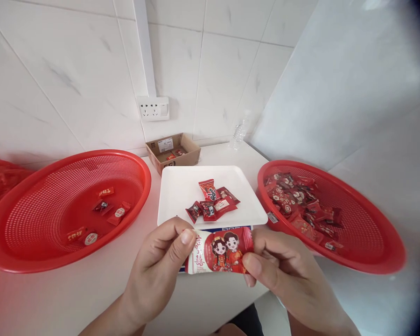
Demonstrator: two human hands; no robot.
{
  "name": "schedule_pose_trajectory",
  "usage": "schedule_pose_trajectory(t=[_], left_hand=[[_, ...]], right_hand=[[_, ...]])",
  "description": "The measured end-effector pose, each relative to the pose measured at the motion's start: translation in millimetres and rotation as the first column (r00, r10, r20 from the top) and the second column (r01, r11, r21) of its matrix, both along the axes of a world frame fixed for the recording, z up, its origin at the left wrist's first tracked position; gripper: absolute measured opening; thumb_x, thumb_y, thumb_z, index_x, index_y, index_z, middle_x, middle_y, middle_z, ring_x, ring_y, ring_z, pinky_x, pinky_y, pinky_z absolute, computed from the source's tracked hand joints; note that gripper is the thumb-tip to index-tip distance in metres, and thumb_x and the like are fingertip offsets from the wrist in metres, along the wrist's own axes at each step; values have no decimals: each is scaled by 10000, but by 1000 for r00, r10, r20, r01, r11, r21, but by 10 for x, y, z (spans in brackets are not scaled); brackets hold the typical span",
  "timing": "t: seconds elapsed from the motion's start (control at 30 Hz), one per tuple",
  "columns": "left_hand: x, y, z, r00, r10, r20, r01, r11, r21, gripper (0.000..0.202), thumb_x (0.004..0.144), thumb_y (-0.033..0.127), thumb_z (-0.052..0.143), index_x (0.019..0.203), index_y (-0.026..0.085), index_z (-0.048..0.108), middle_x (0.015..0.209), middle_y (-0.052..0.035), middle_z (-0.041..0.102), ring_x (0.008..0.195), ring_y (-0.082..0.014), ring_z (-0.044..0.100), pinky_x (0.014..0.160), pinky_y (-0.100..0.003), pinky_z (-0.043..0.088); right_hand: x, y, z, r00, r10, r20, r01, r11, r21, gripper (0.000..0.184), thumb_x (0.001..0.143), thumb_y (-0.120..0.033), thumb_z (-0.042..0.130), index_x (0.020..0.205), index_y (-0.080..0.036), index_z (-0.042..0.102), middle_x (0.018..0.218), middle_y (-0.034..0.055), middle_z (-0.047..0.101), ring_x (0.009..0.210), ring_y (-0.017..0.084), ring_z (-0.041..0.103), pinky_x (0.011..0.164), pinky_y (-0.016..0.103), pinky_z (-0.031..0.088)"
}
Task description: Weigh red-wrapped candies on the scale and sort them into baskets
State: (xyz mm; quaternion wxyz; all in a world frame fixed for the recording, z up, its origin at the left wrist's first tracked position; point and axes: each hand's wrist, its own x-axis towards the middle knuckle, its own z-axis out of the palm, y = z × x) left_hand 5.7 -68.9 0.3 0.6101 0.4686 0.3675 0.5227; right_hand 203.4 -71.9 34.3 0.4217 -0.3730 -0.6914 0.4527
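Between my two hands I hold a red and white candy packet (pixel 220 252) printed with two cartoon figures in red clothes. My left hand (pixel 161 263) pinches its white left end between thumb and fingers. At the red right end, my right hand (pixel 287 263) grips it the same way. Just beyond the packet is a white weighing tray (pixel 178 191), its dark blue front partly hidden behind the packet. Several small red wrapped candies (pixel 209 211) lie in a loose cluster on that tray.
A red perforated basket (pixel 31 210) with several wrapped candies stands at left. Another red basket (pixel 378 238), at right, holds a heap of candies. Behind the tray sit a cardboard box (pixel 187 156) and a clear plastic bottle (pixel 238 134). A wall socket (pixel 154 109) is above.
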Motion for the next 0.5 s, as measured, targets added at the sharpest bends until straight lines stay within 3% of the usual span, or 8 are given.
schedule_pose_trajectory(t=[0.27,0.4,0.5], left_hand=[[-3,53,7,1000,-26,-18,25,999,-38,415,873,557,542,689,184,545,634,22,444,604,-113,378,576,-245,342],[44,27,28,977,-187,100,187,982,15,285,851,504,614,979,251,583,779,13,573,716,-116,534,664,-218,468],[90,-4,50,970,-206,129,204,979,27,404,837,316,696,1191,389,516,940,35,602,765,-80,590,715,-185,518]], right_hand=[[38,36,-32,999,-34,0,34,999,-38,392,904,-427,573,592,-193,536,532,-39,523,465,74,378,460,204,333],[28,50,-30,998,-63,24,63,998,-23,391,915,-421,558,599,-194,515,532,-42,520,473,75,376,451,203,314],[5,55,-34,994,-73,76,72,997,11,375,928,-401,544,620,-193,500,550,-44,528,481,71,381,451,202,314]])
